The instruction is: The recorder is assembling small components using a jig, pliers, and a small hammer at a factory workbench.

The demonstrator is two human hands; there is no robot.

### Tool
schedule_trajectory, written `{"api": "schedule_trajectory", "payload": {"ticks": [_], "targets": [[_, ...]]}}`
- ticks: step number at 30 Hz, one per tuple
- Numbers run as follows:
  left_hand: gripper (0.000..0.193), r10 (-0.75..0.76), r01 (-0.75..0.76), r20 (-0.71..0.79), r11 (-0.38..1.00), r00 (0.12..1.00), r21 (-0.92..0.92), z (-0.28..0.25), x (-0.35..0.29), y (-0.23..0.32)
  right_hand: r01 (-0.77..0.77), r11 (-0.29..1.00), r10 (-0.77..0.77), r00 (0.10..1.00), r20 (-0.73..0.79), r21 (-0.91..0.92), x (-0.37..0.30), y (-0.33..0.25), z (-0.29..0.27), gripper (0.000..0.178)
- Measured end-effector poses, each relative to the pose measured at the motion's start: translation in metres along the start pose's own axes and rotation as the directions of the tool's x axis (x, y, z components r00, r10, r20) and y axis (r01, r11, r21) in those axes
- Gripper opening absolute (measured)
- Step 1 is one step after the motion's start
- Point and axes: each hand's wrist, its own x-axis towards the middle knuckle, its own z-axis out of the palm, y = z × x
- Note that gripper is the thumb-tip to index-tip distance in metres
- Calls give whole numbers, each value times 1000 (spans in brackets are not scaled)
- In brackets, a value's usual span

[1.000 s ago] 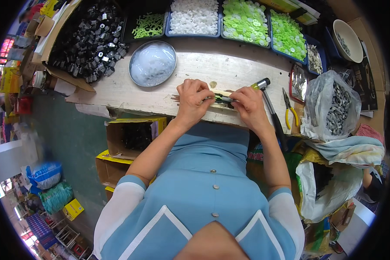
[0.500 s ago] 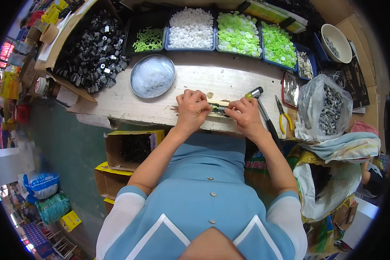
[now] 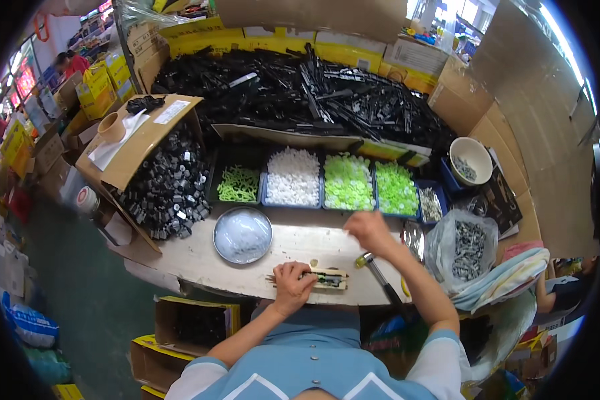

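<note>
At the front of the bench, my left hand point(image 3: 293, 288) rests with bent fingers on one end of a narrow dark part point(image 3: 323, 278). That part, with some green on it, lies in a pale yellow block-like holder point(image 3: 339, 274). Thin strips stick out past the hand's left side. Raised over the bench, my right hand point(image 3: 369, 233) is closed just in front of the tray of bright green discs point(image 3: 347, 187). Anything between its fingertips is too small to make out. Below it lies a hammer point(image 3: 379, 272), its head toward the holder.
A round metal dish point(image 3: 242, 235) holds clear or whitish contents. Trays of white pieces point(image 3: 292, 180) and green pieces point(image 3: 237, 185) line the back. Black parts point(image 3: 170, 187) fill a carton at left. A bag of metal parts point(image 3: 470, 250) and folded cloth point(image 3: 503, 277) sit at right.
The view has tilted up, bringing a heap of long black parts into sight. My right hand has left the holder and moved up toward the trays. My left hand remains at the holder.
</note>
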Motion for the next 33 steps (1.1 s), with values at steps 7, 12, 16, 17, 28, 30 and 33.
{"api": "schedule_trajectory", "payload": {"ticks": [7,12,16,17,28,30,33], "targets": [[10,1,-2,-44,1000,999,-25,-2,3,-2,-308,914,161,872,-462,-264,154,66,-66,16],[11,-28,27,-19,999,999,-40,-6,5,0,-489,826,414,864,-288,-280,205,95,-68,28],[12,-16,15,-26,999,1000,-35,-1,5,2,-548,813,431,793,-430,-196,230,118,-70,31],[13,-11,10,-26,999,1000,-40,2,7,2,-540,835,457,785,-418,-103,234,122,-73,29],[17,-16,16,-35,1000,999,12,6,-5,-7,-627,740,588,779,-218,-244,259,98,-74,66],[13,29,-27,-61,999,998,43,11,-10,-9,-597,769,530,795,-295,-229,256,123,-52,59],[10,54,-54,-115,999,992,2,15,-14,-11,-574,762,511,818,-266,-300,269,106,-40,51]]}}
